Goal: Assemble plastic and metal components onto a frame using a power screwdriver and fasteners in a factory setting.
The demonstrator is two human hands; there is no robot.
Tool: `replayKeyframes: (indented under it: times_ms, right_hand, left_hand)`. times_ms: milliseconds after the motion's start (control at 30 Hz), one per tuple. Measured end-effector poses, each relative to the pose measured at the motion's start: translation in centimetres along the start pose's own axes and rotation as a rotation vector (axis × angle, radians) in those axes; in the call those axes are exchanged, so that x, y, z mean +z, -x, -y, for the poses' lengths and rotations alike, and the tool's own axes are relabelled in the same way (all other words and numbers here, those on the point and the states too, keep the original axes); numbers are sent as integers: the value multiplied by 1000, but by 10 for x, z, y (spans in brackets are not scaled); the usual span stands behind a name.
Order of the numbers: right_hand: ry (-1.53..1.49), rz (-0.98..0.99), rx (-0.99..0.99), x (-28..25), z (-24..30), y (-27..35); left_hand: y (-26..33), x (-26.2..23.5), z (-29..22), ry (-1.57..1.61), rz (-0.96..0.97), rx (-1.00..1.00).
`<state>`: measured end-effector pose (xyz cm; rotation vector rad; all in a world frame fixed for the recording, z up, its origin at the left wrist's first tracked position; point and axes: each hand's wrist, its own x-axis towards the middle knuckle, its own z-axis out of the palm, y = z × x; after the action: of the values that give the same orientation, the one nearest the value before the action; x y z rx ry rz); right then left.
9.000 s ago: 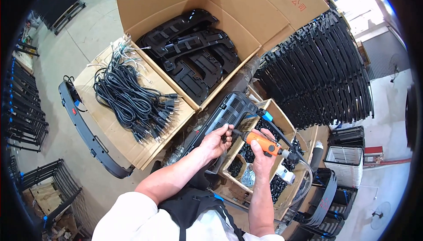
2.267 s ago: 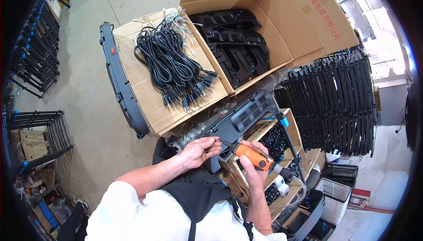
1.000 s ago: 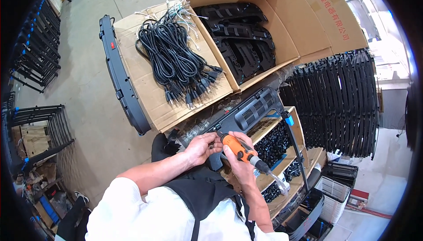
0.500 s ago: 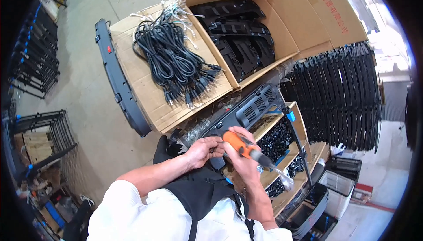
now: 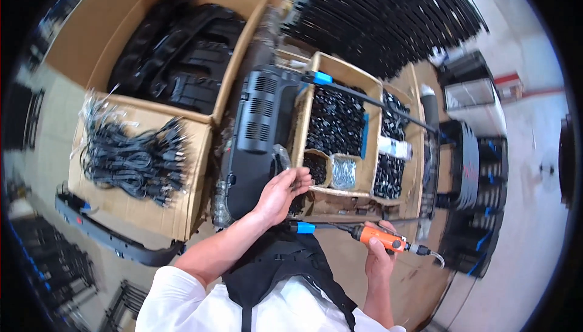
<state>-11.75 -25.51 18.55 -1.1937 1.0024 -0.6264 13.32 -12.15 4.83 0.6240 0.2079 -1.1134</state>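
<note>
My right hand (image 5: pixel 378 258) grips an orange power screwdriver (image 5: pixel 384 238), a pale coiled line trailing from its rear end. The driver lies nearly level, its tip pointing left along a black bar with a blue wrapped end (image 5: pixel 303 227). My left hand (image 5: pixel 280 197) is loosely open, its fingers stretched toward a small bin of dark little parts (image 5: pixel 315 167). Whether its fingertips touch anything is hard to make out. Just left of that hand lies a long black plastic housing with vent slots (image 5: pixel 260 113). A bin of silvery screws (image 5: pixel 344 172) sits beside the dark parts.
Larger bins hold black pieces (image 5: pixel 335 119). A cardboard box with black moulded parts (image 5: pixel 200 65) stands at upper left, with bundled black cables (image 5: pixel 130 159) on cardboard below it. Stacked black bars (image 5: pixel 388 13) fill the back; black crates (image 5: pixel 486 180) stand at right.
The view has swung right. My hands, together at the housing before, are now apart: the left over the small-parts bin, the right lower right with the screwdriver turned level.
</note>
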Motion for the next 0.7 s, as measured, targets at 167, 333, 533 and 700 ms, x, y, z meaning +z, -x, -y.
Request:
replayKeyframes:
  times_ms: [167, 333, 533, 700]
  right_hand:
    - [-29, -254, 68, -64, -28, 60]
    - [-3, -370, 104, -107, -84, 81]
    - [-455, -467, 351, -130, -186, 6]
    - [-758, -384, 529, -139, -282, -89]
  left_hand:
    - [-57, 28, 14, -533, 106, 70]
    - [-57, 27, 28, -868, 37, 214]
    - [6, 26, 47, -1620, 282, 181]
    - [29, 39, 92, -2078, 206, -132]
